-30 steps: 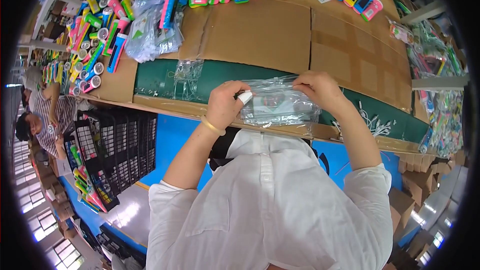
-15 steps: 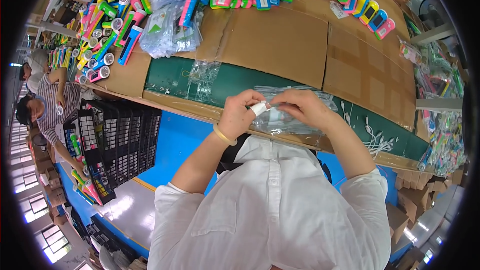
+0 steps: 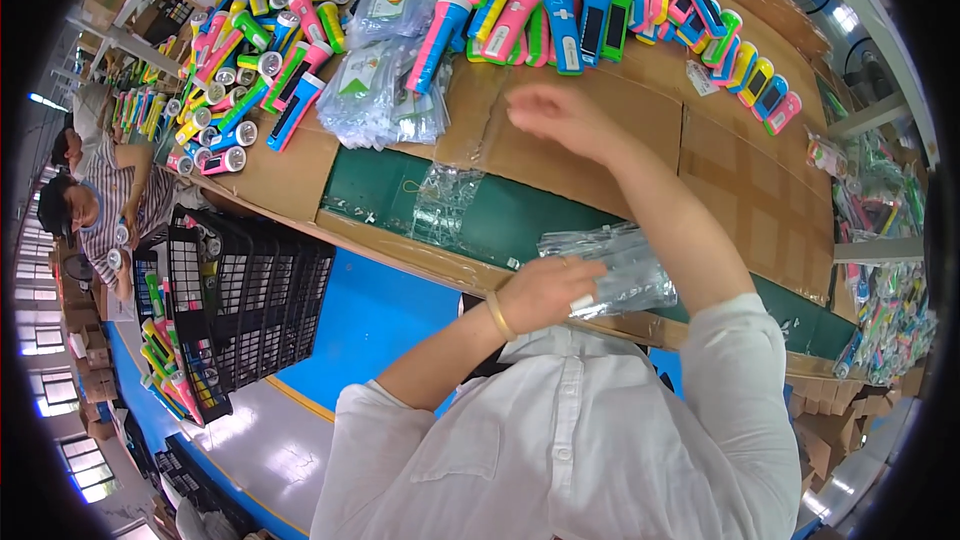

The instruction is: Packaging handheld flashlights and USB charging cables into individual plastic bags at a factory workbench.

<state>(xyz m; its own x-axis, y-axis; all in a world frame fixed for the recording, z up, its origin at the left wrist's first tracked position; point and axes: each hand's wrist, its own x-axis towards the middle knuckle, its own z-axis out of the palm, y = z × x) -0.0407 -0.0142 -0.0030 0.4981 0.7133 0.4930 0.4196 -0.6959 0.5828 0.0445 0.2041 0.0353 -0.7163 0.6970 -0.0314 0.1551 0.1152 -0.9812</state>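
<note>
My left hand [image 3: 548,296] is low over the near table edge, fingers curled beside a pile of clear plastic bags [image 3: 630,270]. A small white piece [image 3: 582,306] shows at its fingertips; what it is I cannot make out. My right hand [image 3: 556,118] is stretched out over the cardboard, slightly blurred, with its fingers loosely extended and nothing visible in them. Beyond it lie colourful toy-like flashlights [image 3: 565,30] in pink, blue, green and yellow, the nearest a short distance from the fingers. A stack of printed clear bags [image 3: 365,90] lies to its left.
More flashlights [image 3: 265,65] are heaped at the far left. Cardboard sheets [image 3: 750,180] cover much of the green table [image 3: 370,190]. A black crate [image 3: 265,300] stands left of the table, with a person in a striped shirt [image 3: 155,180] beyond it. Packed bags [image 3: 885,280] fill the right side.
My right hand has left my left hand and swung forward over the cardboard toward the flashlights. My left hand has lowered beside the clear bags. The whole view has shifted slightly.
</note>
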